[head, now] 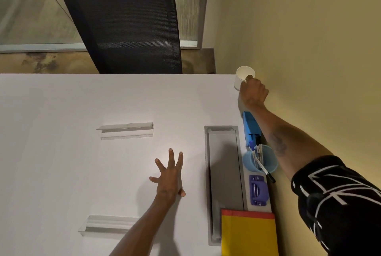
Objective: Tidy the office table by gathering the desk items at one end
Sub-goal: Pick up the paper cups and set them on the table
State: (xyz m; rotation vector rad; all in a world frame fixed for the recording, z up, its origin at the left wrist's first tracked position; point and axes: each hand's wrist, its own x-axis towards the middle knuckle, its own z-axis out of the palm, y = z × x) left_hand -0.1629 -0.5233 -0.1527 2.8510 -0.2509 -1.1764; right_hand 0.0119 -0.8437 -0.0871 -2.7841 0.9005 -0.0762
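Fingers [250, 78] of my right hand [253, 92] are clamped on the white paper cup [241, 76], one digit hooked over its rim and the rest curled round the near side. The cup sits tilted at the far right corner of the worktop [61, 163], close to the wall; whether its base touches the surface cannot be determined. My left hand [169, 179] lies flat on the middle of the worktop, its fingers [171, 155] spread apart and straight, gripping nothing. Along the right edge, running from the cup toward me, stand in a row: a blue desk tool [250, 126], partly under my right forearm; a light blue pen pot [268, 165] with pens [258, 155] leaning in it; a purple hole punch [256, 190]; and a yellow folder [248, 235] with a red edge. A grey cable hatch [223, 173] is set into the surface just left of this row. Two clear plastic holders lie well apart from the row, one far [126, 131] and one near [107, 224], left of my left hand. A black mesh chair [127, 29] stands beyond the far edge.
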